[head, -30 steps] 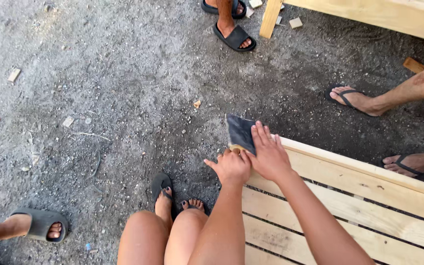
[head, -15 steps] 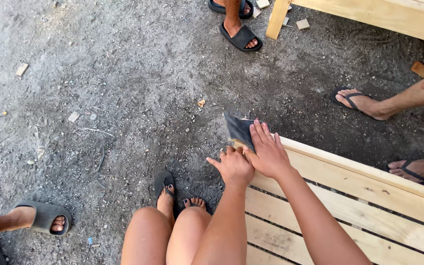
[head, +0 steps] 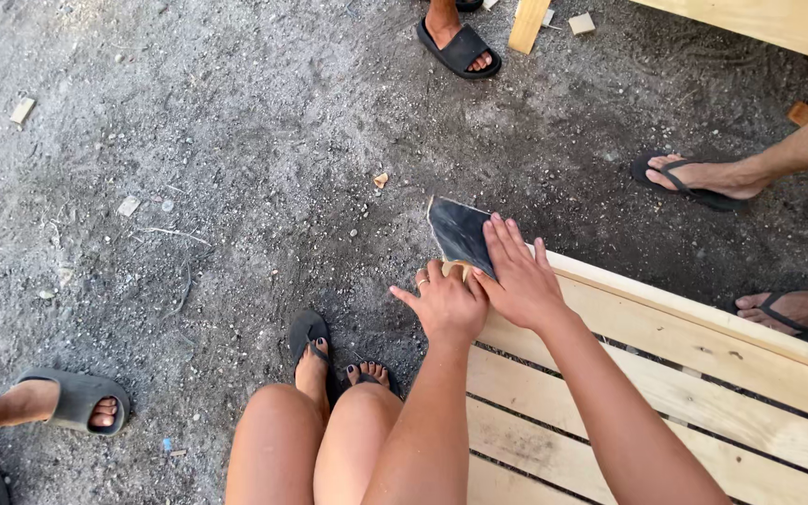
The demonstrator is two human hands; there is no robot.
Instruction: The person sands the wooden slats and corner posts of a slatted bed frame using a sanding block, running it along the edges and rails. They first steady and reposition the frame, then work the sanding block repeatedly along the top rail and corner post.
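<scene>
Hands: R (head: pixel 516 281) flat on sandpaper (head: pixel 460 232), L (head: pixel 446 304) gripping frame corner (head: pixel 703 351).

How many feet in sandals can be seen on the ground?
6: two own feet centre, grey sandal lower left, black slide top, two flip-flops right. More may be outside view.

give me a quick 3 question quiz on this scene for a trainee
1. True or false: the right hand lies flat on the dark sheet at the corner of the slatted wooden frame.
2. Where is the left hand? A) lifted off the frame B) at the frame's corner, beside the right hand C) on the ground
3. What lies under the frame?

Key:
1. True
2. B
3. Dark gravelly ground
</scene>
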